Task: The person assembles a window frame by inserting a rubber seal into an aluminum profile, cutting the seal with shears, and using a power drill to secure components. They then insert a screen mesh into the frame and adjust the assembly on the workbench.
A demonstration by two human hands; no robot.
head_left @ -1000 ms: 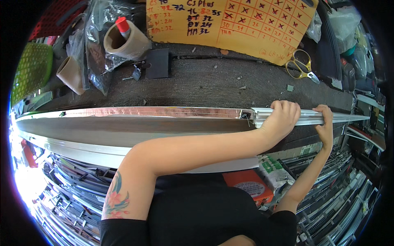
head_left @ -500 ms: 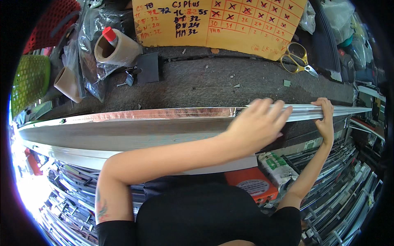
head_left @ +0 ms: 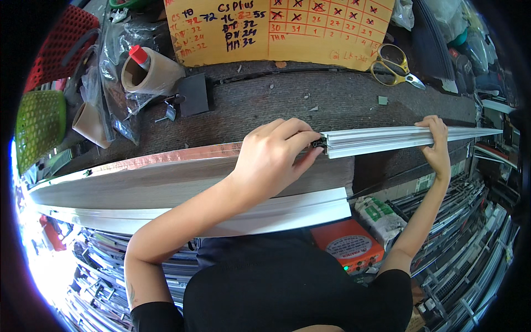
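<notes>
My left hand (head_left: 274,152) is closed, with thumb and fingertips pinched at a small black piece (head_left: 319,143) on the left end of a white grooved rail (head_left: 376,139). What the piece is I cannot make out. Farther right, my right hand (head_left: 435,138) wraps round the same rail, thumb below and fingers over the top. Left of my left hand runs a long board (head_left: 182,180) with a grey wood-grain face and a shiny copper-coloured edge strip (head_left: 182,153). Along its near side lies a white strip (head_left: 287,213).
Beyond the rail, a dark ribbed worktop (head_left: 249,99) holds gold-handled scissors (head_left: 395,69), a yellow written board (head_left: 249,33), a film-wrapped roll (head_left: 149,72) and a small padlock-like metal piece (head_left: 169,113). Baskets stand at left. Near me are an orange box (head_left: 348,243) and racked metal bars (head_left: 464,238).
My left hand has moved left, off the rail's top to its left end, which now shows. The rail's left end sits slightly farther from me. My right hand still grips the rail.
</notes>
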